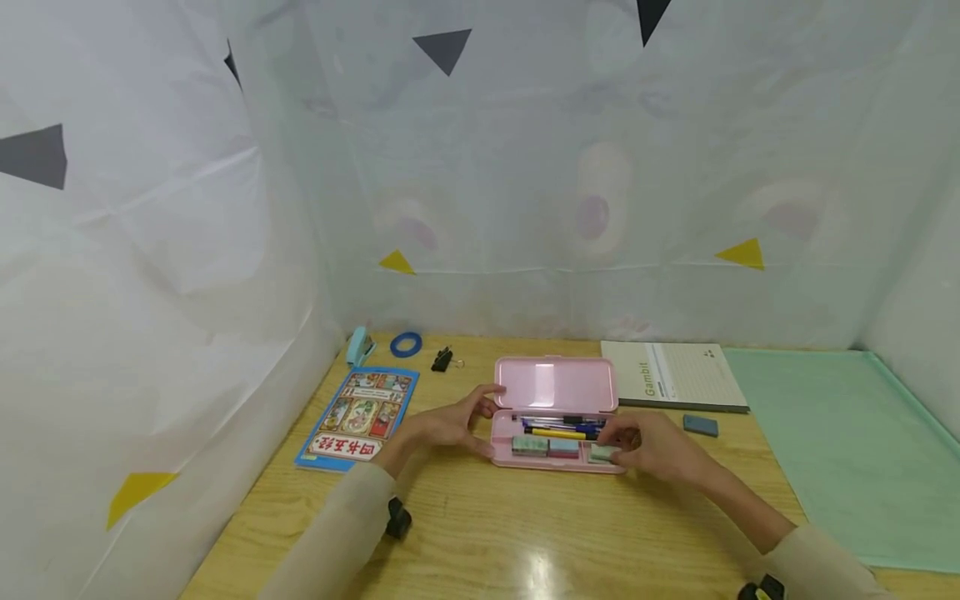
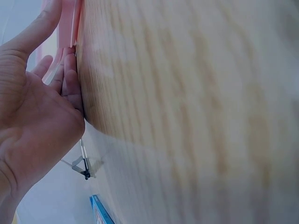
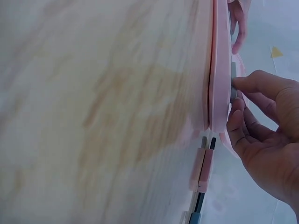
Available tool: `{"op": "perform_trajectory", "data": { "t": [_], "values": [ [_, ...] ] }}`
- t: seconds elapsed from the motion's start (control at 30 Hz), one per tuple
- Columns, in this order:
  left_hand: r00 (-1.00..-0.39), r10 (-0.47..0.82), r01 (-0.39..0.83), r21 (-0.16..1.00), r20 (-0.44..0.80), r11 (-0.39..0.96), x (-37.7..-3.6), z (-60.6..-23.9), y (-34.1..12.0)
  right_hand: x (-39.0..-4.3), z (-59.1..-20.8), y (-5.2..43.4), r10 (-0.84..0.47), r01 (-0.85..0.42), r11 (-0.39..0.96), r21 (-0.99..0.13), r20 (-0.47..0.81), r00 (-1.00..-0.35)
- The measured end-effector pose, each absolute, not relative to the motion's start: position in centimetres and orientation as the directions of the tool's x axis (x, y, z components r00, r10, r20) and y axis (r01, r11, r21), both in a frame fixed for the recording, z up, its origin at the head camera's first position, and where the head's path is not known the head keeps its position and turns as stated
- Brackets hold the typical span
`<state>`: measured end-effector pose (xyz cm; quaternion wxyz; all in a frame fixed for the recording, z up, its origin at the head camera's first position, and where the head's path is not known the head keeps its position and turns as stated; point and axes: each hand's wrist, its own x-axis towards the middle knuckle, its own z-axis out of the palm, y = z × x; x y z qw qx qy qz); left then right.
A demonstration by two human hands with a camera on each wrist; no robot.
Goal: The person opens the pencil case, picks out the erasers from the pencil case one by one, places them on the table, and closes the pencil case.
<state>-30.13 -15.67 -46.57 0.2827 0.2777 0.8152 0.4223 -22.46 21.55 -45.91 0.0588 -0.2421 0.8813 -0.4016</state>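
An open pink pencil case lies mid-table, its lid tipped back. My left hand holds its left side, thumb at the front corner and fingers at the lid; the left wrist view shows the bent fingers low against the table. Inside, my right hand pinches a pale green eraser-like block at the right end. In the right wrist view the same block is between thumb and fingers, partly hidden. A green patterned block, a blue-and-pink block and several pens share the case.
At left lie a blue-edged book, a light blue stapler, a blue tape ring and a black binder clip. Rightward are a notebook, a dark blue block and a green mat. White sheeting encloses the table.
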Motion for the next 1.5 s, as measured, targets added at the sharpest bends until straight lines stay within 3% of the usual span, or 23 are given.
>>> {"op": "perform_trajectory", "data": {
  "t": [0.2, 0.5, 0.73, 1.27, 1.5],
  "values": [
    [-0.685, 0.692, 0.211, 0.848, -0.227, 0.487, -29.9, -46.6, -15.6, -22.3, -45.4, 23.0, -0.404, -0.320, 0.582, -0.747, 0.076, -0.912],
    [-0.687, 0.693, 0.214, 0.850, -0.219, 0.482, -30.1, -46.6, -15.7, -22.3, -44.9, 26.1, -0.340, -0.347, 0.639, -0.687, 0.153, -0.928],
    [-0.686, 0.693, 0.212, 0.849, -0.224, 0.484, -30.1, -46.4, -15.8, -22.7, -45.4, 27.6, -0.307, -0.320, 0.683, -0.657, 0.138, -0.941],
    [-0.695, 0.680, 0.217, 0.834, -0.233, 0.507, -29.9, -46.5, -15.5, -23.2, -46.2, 27.7, -0.432, -0.363, 0.616, -0.700, 0.086, -0.898],
    [-0.695, 0.681, 0.219, 0.834, -0.231, 0.506, -29.9, -46.4, -15.6, -23.3, -45.6, 27.7, -0.415, -0.367, 0.628, -0.686, 0.104, -0.904]
  ]
}}
